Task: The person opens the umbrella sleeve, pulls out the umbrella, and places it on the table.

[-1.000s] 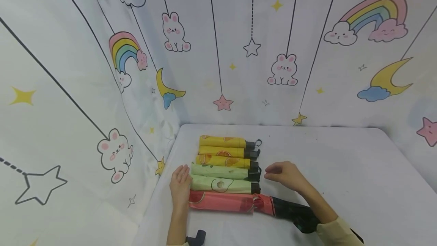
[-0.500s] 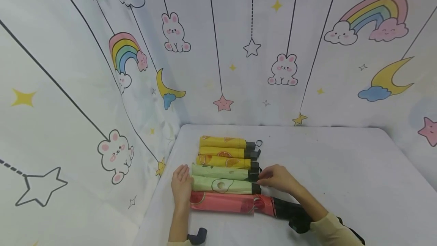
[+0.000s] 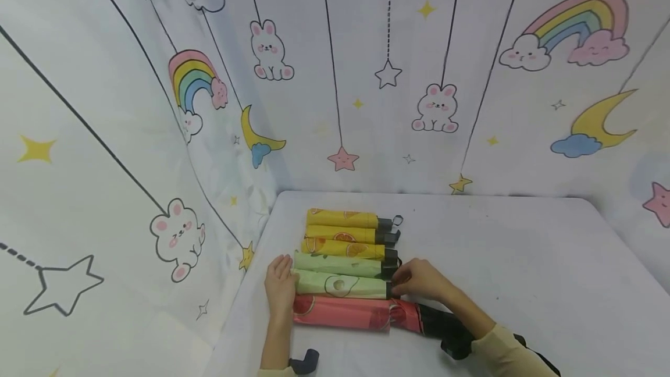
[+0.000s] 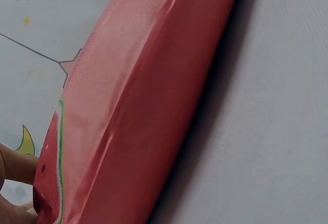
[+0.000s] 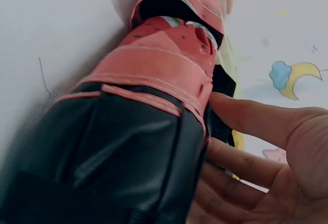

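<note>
Several folded umbrellas lie side by side. The nearest is a red watermelon-print umbrella [image 3: 340, 313], its black handle end [image 3: 450, 326] pointing right. Beyond it are a light green avocado-print umbrella [image 3: 342, 285] and another green umbrella [image 3: 340, 263]. My left hand [image 3: 280, 287] rests at the left ends of the green and red umbrellas, fingers extended; in the left wrist view the red sleeve [image 4: 148, 96] hides most of it. My right hand [image 3: 421, 280] touches the black end of the nearer green umbrella with thumb and fingertips. In the right wrist view, the red umbrella [image 5: 154, 65] partly covers that contact.
Farther back lie three yellow orange-print umbrellas, the farthest yellow umbrella [image 3: 342, 217] showing a wrist loop. All lie on a white-covered table [image 3: 523, 260]. A printed white curtain [image 3: 314, 103] stands behind and to the left. A dark device [image 3: 305, 362] sits by my left wrist.
My right hand has moved left and slightly nearer, from beside the umbrella handles to the nearer green umbrella's black end. My left hand stays nearly in place.
</note>
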### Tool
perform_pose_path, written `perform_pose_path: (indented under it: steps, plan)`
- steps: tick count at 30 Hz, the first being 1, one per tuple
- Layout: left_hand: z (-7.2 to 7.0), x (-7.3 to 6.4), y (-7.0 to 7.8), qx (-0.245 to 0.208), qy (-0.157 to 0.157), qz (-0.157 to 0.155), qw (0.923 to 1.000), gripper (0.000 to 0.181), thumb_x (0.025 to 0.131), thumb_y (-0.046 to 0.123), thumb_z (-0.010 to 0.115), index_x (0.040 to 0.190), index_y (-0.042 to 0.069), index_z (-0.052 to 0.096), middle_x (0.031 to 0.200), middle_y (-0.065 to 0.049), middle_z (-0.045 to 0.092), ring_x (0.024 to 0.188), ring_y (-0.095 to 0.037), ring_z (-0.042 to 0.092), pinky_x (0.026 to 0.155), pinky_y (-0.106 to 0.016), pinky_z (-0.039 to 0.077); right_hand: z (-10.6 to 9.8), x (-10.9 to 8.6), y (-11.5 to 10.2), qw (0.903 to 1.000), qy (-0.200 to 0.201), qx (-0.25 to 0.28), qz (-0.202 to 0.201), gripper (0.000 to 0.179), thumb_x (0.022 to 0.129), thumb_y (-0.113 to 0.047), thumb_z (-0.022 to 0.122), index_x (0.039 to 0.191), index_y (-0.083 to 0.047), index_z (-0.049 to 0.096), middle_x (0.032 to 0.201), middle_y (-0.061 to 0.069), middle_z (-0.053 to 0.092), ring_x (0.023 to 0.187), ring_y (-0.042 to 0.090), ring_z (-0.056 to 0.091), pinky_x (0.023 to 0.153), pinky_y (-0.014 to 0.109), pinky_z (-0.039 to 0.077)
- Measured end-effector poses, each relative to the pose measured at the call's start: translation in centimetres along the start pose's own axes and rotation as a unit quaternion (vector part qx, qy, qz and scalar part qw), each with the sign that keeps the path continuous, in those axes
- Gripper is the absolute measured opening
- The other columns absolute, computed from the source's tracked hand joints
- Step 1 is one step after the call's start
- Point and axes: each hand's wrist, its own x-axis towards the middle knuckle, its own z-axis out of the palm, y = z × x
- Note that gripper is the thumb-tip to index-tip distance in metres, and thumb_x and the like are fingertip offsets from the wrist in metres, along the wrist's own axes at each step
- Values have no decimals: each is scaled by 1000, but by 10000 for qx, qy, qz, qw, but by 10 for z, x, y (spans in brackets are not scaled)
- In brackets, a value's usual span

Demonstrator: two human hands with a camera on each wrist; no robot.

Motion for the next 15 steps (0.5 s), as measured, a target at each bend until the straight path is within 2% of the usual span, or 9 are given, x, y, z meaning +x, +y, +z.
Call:
perform_pose_path:
  steps: [7,15]
  plan:
    - [1,1,-2,-81,111,60,9999,64,94,-17,53,155,-8,33,157,-30,43,144,-42,46,116,-45,41,9,1,3,10000,-44,27,57,32,80,-16,90,107,-2,79,99,6,78,87,20,71,69,35,61]
    - [0,-1,-3,2,187,-8,9998,62,98,-13,55,155,-8,34,156,-30,44,143,-41,48,113,-42,44,11,4,8,9999,-112,-122,-19,34,82,-21,89,109,-3,79,101,4,78,89,18,70,72,38,61]
